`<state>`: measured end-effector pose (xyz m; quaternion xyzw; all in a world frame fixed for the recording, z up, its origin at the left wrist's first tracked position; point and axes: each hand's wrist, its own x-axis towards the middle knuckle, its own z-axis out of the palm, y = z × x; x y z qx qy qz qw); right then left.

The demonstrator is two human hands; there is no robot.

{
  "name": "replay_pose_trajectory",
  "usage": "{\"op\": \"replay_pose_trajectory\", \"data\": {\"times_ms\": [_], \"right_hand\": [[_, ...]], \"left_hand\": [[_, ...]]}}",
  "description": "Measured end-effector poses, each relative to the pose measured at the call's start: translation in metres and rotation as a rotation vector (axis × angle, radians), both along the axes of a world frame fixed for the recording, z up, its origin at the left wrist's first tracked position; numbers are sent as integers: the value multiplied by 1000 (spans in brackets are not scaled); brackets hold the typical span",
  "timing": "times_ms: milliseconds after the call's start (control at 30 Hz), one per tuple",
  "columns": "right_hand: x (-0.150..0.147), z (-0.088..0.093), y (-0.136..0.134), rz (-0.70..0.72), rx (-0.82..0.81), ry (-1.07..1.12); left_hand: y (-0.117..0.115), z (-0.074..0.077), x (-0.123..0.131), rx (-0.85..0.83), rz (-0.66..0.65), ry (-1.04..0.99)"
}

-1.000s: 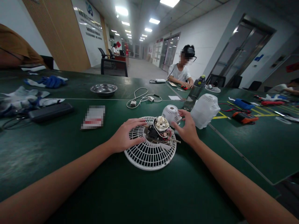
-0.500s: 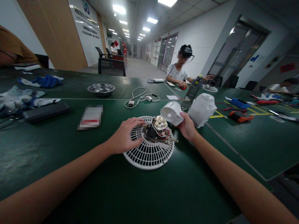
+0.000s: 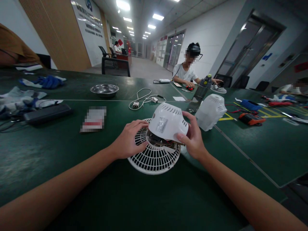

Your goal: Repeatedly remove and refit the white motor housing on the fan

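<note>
A round white fan grille (image 3: pixel 154 163) lies on the green table, with a dark motor assembly (image 3: pixel 158 140) at its centre. Over the motor is a white plastic cover (image 3: pixel 167 123), gripped at its right side by my right hand (image 3: pixel 193 136), thumb in front and fingers behind. The cover hides most of the motor. My left hand (image 3: pixel 131 139) curves round the left side of the grille's hub, thumb and fingers at its edge.
A second white housing (image 3: pixel 211 112) and a bottle (image 3: pixel 199 94) stand to the right. Beyond lie a cable (image 3: pixel 144 102), a metal bowl (image 3: pixel 104 90) and a packet (image 3: pixel 93 119). Gloves (image 3: pixel 45 82) and a black case (image 3: pixel 48 114) are left, an orange meter (image 3: pixel 251 119) right. A person sits opposite.
The white cover has moved left with my right hand, from beside the motor to over it, and has turned so its outer face shows. My left hand has stayed at the grille.
</note>
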<state>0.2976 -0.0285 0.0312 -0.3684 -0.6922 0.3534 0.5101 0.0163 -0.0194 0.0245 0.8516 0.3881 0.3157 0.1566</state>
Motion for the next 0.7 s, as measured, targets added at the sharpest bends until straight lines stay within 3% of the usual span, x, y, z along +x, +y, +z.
{"op": "replay_pose_trajectory", "data": {"times_ms": [333,567,700], "right_hand": [[3,14,-8,-1,316,-520],[4,12,-4,46,485,-567],[4,11,-4,112,532,-563]], "left_hand": [[-3,-2,1,-21,-3,-18],[-6,12,3,93,-36,64],[-4,12,-1,102,-101,73]]}}
